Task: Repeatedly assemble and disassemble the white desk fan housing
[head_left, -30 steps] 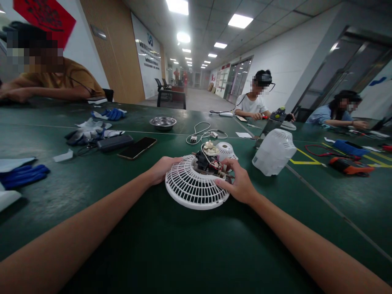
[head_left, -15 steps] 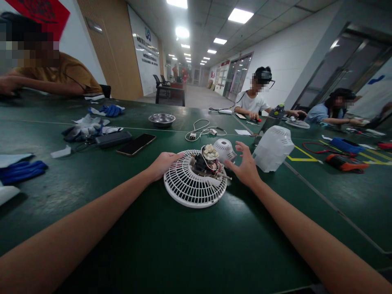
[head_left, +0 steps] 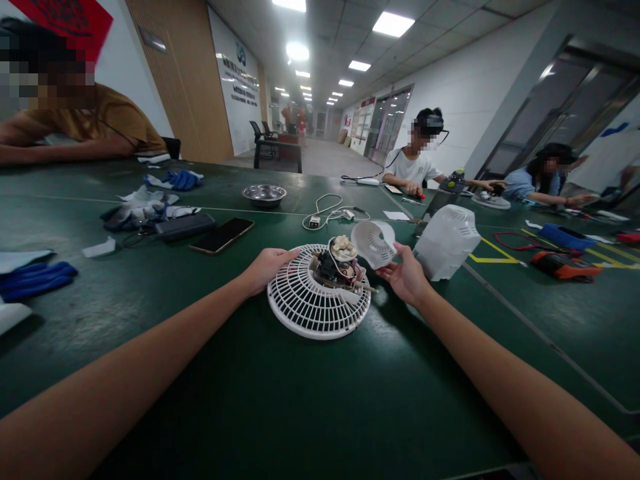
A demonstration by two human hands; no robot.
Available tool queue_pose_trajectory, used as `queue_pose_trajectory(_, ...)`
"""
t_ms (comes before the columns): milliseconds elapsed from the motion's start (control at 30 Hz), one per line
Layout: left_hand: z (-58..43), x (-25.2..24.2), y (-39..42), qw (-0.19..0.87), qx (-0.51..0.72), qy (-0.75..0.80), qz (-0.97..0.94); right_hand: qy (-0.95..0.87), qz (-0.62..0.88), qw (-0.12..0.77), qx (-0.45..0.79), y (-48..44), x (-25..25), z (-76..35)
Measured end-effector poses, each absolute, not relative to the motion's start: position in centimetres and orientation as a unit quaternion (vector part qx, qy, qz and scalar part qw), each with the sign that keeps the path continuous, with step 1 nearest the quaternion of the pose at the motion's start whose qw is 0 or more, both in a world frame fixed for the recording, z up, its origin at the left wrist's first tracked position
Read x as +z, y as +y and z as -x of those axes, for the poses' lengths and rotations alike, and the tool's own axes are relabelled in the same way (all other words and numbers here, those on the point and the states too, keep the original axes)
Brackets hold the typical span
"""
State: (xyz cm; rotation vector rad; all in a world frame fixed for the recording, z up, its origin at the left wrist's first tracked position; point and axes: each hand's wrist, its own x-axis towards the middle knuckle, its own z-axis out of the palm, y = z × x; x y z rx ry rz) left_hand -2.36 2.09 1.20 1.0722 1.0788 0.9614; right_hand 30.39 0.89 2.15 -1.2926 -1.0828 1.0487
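A round white fan grille (head_left: 310, 307) lies flat on the green table (head_left: 300, 407), with a bare motor and its wires (head_left: 339, 261) standing on its far side. My left hand (head_left: 265, 268) grips the grille's left rim, fingers curled over the edge. My right hand (head_left: 406, 275) holds a small white motor cover (head_left: 374, 243) tilted up just right of the motor, its hollow side turned toward me.
A large white fan housing (head_left: 447, 242) stands right of my right hand. A black phone (head_left: 223, 235), a dark case, gloves (head_left: 35, 278), a steel bowl (head_left: 264, 195) and a white cable (head_left: 330, 215) lie further back. Other people work at the far left and far right.
My right hand let go of the grille's right side, reached to the small white cover behind the motor, and has lifted and tilted it. The left hand stayed on the rim.
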Motion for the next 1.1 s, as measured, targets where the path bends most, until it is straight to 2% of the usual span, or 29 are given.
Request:
queue_pose_trajectory(100, 2.3, 1.1, 2.2, 0.623, 0.420, 0.469, -0.464, -0.478, 0.477, 0.567, 0.471, -0.3, 3.1, -29.4)
queue_pose_trajectory(233, 2.6, 0.8, 2.5, 0.617, 0.413, 0.474, -0.473, -0.581, 0.437, 0.585, 0.359, -2.1, 3.9, -27.8)
queue_pose_trajectory(633, 3.0, 0.2, 2.9, 0.605, 0.398, 0.474, -0.502, -0.789, 0.383, 0.450, 0.167, -5.0, 4.8, -26.2)
queue_pose_trajectory(733, 2.9, 0.8, 2.5, 0.535, 0.409, 0.497, -0.547, -0.810, 0.379, 0.430, 0.124, -5.0, 4.9, -26.4)
queue_pose_trajectory(867, 2.4, 2.8, 1.3, 0.321, 0.457, 0.497, -0.664, -0.796, 0.406, 0.428, 0.135, -4.8, 4.8, -26.7)
queue_pose_trajectory(933, 1.8, 3.9, 0.4, 0.296, 0.427, 0.429, -0.739, -0.796, 0.406, 0.423, 0.152, -4.7, 4.8, -26.8)
queue_pose_trajectory(1000, 1.2, 4.9, -0.4, 0.318, 0.371, 0.363, -0.794, -0.802, 0.397, 0.416, 0.161, -4.7, 4.8, -26.7)
queue_pose_trajectory(1100, 0.5, 5.8, -1.1, 0.271, 0.312, 0.341, -0.844, -0.814, 0.377, 0.406, 0.175, -4.7, 4.8, -26.7)
